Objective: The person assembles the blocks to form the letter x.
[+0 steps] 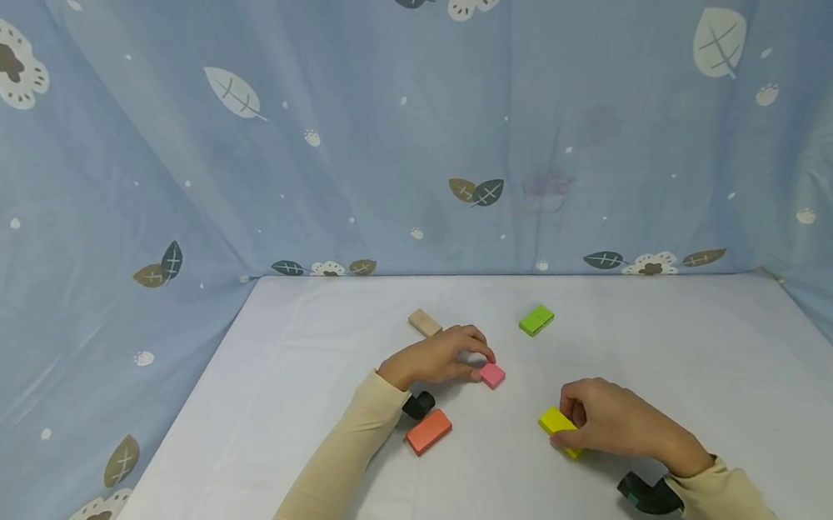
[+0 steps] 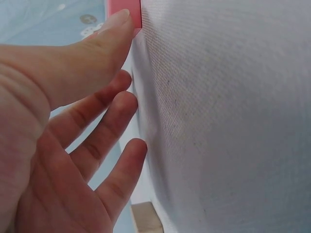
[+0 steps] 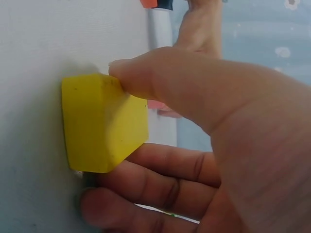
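Yellow block (image 1: 559, 429) on the white bench (image 1: 678, 360), right hand (image 1: 615, 421) palm-down, fingers curled gripping it, left hand (image 1: 437, 356) stretched forward, thumb and fingertips pinching pink block (image 1: 492, 374) on the bench

Table (image 1: 678, 360) covered w/ plain white cloth, a few faint creases. Pale blue fabric backdrop (image 1: 367, 146) hangs behind & wraps both sides, printed w/ cream flowers, grey and brown leaves, small white specks. Light is soft & even, only weak shadows on the cloth
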Demonstrator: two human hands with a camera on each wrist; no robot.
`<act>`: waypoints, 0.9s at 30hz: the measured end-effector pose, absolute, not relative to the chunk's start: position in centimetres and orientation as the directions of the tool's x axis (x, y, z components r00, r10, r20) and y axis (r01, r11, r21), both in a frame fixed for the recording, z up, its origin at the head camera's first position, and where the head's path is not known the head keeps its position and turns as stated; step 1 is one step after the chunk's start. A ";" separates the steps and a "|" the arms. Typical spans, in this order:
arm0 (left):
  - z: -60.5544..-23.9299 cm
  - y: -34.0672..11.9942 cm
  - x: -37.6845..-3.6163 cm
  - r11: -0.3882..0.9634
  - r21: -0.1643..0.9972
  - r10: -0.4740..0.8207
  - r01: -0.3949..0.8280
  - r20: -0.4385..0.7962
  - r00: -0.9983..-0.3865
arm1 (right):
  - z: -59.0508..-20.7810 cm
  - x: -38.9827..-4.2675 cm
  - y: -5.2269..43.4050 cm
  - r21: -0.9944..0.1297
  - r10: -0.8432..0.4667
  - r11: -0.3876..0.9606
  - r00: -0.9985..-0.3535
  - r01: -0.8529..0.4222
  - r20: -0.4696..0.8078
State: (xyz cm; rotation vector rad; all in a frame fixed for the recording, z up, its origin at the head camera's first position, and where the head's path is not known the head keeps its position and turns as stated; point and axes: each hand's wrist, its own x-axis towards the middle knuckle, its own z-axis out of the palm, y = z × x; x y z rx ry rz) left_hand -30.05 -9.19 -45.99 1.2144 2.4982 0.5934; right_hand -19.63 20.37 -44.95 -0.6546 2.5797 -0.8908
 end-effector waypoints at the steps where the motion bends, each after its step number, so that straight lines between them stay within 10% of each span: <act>1: -46.0 -9.2 -30.0 0.557 0.485 0.797 0.674 -0.086 -0.597 | -45.0 -19.7 20.4 -0.641 -0.520 0.700 -0.840 -0.315 -0.155; 27: -46.2 -9.1 -29.9 0.551 0.474 0.801 0.687 -0.067 -0.595 | -45.5 -19.8 19.9 -0.609 -0.494 0.715 -0.865 -0.344 -0.091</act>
